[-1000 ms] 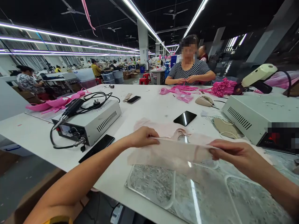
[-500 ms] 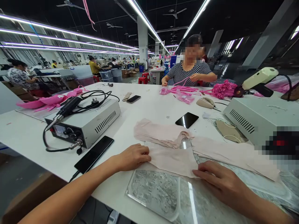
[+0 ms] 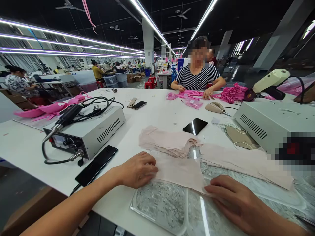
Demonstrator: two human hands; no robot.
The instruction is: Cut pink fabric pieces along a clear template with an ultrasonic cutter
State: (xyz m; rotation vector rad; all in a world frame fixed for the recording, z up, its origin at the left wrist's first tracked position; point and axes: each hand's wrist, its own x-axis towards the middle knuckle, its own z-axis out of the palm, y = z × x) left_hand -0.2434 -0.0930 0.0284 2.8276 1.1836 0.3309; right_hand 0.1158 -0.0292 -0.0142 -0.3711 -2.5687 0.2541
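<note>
A thin pale pink fabric piece (image 3: 178, 171) lies flat in front of me, partly over a clear-topped grey marbled board (image 3: 159, 205). My left hand (image 3: 139, 169) has its fingers curled closed on the fabric's left edge. At the lower right corner, my right hand (image 3: 232, 193) pinches the fabric between thumb and fingers. Just behind is a rumpled stack of pale pink fabric (image 3: 167, 141), and a second fabric stack (image 3: 246, 164) lies to the right.
A metal control box (image 3: 98, 127) with a black corded handpiece (image 3: 71, 114) stands left, a black phone (image 3: 97, 164) beside it. Another phone (image 3: 195, 126) lies ahead. A grey box (image 3: 261, 121) stands right. Across the table, a co-worker (image 3: 198, 77) handles pink straps (image 3: 190, 94).
My left hand and the fabric's near edge have shifted slightly lower in view. My right hand stays at the corner. The co-worker's hands have lowered to the pink straps.
</note>
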